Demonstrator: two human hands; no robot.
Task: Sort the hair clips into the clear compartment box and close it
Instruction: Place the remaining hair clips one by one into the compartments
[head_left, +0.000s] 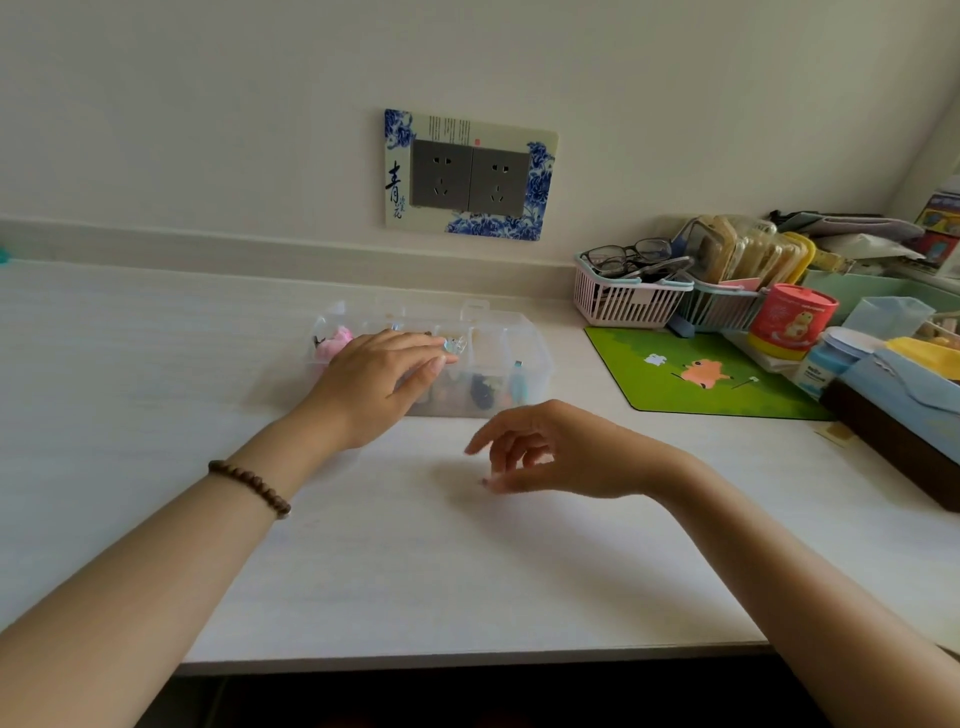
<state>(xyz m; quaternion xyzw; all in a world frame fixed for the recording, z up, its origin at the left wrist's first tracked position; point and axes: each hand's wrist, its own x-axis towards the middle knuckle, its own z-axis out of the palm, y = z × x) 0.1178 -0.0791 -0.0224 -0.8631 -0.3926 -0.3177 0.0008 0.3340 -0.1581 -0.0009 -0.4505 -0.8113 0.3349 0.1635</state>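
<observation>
A clear plastic compartment box (498, 353) sits on the pale, faintly grained counter (415, 561) near the back wall, its rounded corners and thin dividers showing through the see-through walls. Whether its lid is shut cannot be told. Hair clips (488, 389) lie inside as small coloured shapes: a soft pink one (335, 343) at the left end, dark and teal ones toward the front right, their forms blurred by the plastic. The left hand (374, 384) lies flat on top of the box, fingers spread and gripping nothing, hiding the middle compartments; a brown wooden bead bracelet (249, 486) circles its wrist. The right hand (545, 452) hovers just above the counter in front of the box, fingers loosely curled, empty. At the right stand a pink slatted basket (623, 301) holding glasses and a green mat (696, 376).
</observation>
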